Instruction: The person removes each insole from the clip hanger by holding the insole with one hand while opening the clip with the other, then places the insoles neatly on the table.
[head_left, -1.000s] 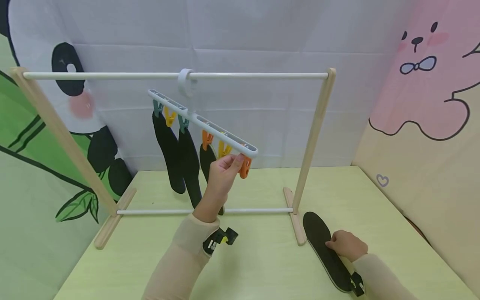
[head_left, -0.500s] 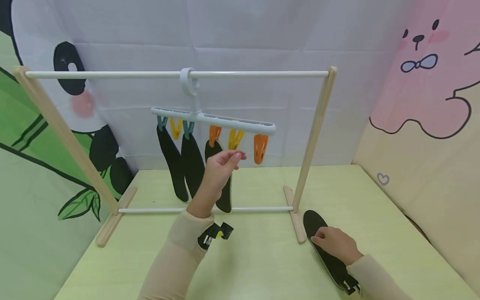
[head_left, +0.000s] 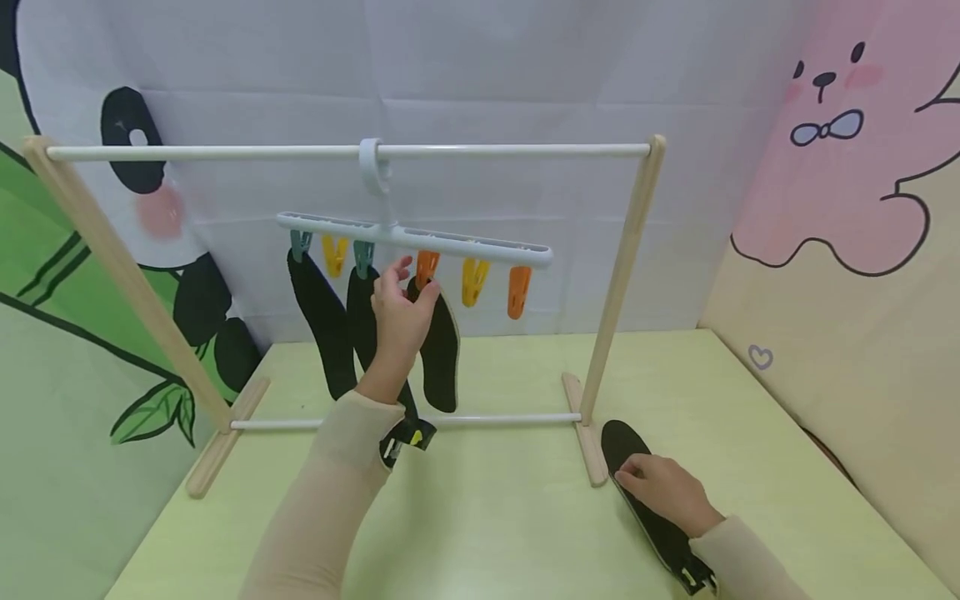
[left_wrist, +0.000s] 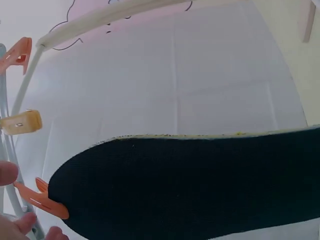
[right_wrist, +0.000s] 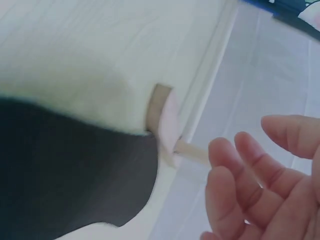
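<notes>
In the head view my left hand (head_left: 401, 317) is at the middle orange clothespin (head_left: 427, 268) of a white clip hanger (head_left: 472, 247). Its thumb and fingers stand apart on either side of that clothespin, which grips a black insole (left_wrist: 185, 185) by its end, as the left wrist view shows. Two further insoles, a far-left one (head_left: 318, 325) and one (head_left: 362, 312) partly behind my hand, hang from teal clothespins. My right hand (head_left: 667, 492) hovers, fingers loosely curled and holding nothing, over another black insole (head_left: 626, 446) lying on the table; the right wrist view shows a gap between them.
A wooden-sided rack with a white top rod (head_left: 517, 151) carries the hanger; its lower rod (head_left: 510, 419) runs behind my left arm. A yellow clothespin (head_left: 474, 282) and an orange one (head_left: 518, 292) hang to the right, holding nothing. The pale table (head_left: 495, 508) extends underneath.
My left hand has let go of the rightmost orange clothespin and moved left to the middle one. The hanger has swung back from its slant. My right hand has shifted slightly along the insole.
</notes>
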